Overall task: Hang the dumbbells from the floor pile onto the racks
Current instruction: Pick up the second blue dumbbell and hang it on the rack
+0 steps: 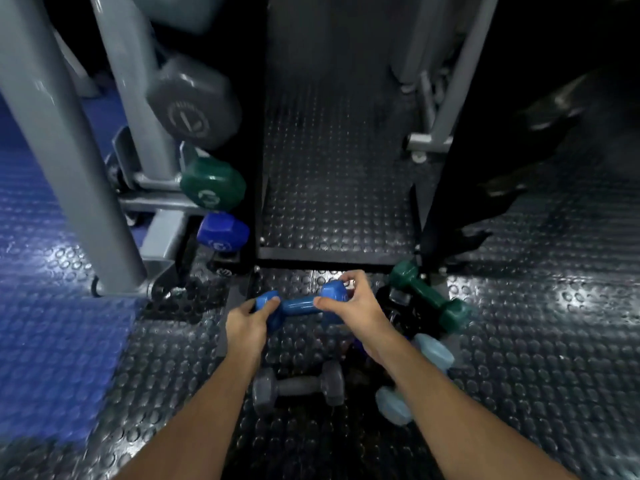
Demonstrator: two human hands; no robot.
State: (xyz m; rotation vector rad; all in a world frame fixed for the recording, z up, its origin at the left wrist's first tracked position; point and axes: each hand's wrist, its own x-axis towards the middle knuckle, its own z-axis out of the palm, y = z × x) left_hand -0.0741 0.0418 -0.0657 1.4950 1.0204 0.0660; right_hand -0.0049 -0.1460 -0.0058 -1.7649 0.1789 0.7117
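Head view: my left hand (250, 323) grips left head, right hand (353, 308) grips right head of blue dumbbell (300, 304), held between them above studded floor (519, 341). Long axis runs left-right across me. Rack (145, 181) lies forward-left, nearer left hand; I judge swing goes that way.

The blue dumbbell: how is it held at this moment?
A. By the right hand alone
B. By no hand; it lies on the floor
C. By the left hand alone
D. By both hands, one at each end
D: the left hand grips one end of the blue dumbbell and the right hand grips the other end.
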